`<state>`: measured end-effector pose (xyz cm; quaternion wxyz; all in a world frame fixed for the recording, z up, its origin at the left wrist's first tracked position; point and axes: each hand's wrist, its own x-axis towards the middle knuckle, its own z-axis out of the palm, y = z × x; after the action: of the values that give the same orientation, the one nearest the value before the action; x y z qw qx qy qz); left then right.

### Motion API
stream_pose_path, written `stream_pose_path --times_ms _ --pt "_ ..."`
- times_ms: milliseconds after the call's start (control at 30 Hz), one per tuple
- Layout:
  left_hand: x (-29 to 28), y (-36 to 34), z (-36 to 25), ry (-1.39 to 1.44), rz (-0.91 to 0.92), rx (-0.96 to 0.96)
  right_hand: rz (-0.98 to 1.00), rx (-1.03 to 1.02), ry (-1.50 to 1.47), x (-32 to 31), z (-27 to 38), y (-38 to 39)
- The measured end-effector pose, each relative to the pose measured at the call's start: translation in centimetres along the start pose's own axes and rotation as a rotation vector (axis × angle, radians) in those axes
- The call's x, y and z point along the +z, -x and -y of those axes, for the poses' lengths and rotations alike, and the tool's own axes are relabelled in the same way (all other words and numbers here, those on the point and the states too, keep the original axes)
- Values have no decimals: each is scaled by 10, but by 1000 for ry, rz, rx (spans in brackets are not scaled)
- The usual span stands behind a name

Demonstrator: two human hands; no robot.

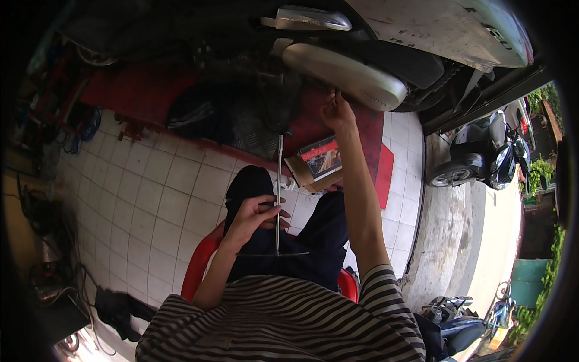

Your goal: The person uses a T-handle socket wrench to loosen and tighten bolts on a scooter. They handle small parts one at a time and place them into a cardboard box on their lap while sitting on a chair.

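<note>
My left hand (250, 217) is closed round the shaft of a T-handle wrench (279, 175), in front of my lap. The wrench's thin crossbar lies nearest me, and its far end reaches into the dark area under a motorbike. My right arm is stretched forward, and my right hand (338, 113) is at the lower edge of the bike's silver muffler (344, 69). The fingers there are bent and pressed together; whether they hold something small is hard to see. An open cardboard box (319, 163) with a printed picture stands between the two arms.
The motorbike stands over a red platform (136, 96) with a dark cloth bundle (199, 114) on it. I sit on a red stool (202, 259) on white tiles (151, 211). Cables and dark equipment line the left; a parked scooter (482, 154) is outside at right.
</note>
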<state>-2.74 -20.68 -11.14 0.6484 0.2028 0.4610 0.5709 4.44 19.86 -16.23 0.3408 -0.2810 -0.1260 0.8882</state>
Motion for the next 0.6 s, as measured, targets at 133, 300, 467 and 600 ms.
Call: stream_pose_path --times_ms 133,300,467,600 --pt "-1 -1 2 -12 11 -19 -17 -214 207 -20 -19 21" --pt "-8 6 11 -26 -28 -14 -210 -285 796 -24 -71 170" --pt "-6 13 14 -57 -39 -49 -385 -345 927 -94 -105 226" --pt "-1 16 15 -67 -34 -50 -464 -491 1166 -119 -117 217"
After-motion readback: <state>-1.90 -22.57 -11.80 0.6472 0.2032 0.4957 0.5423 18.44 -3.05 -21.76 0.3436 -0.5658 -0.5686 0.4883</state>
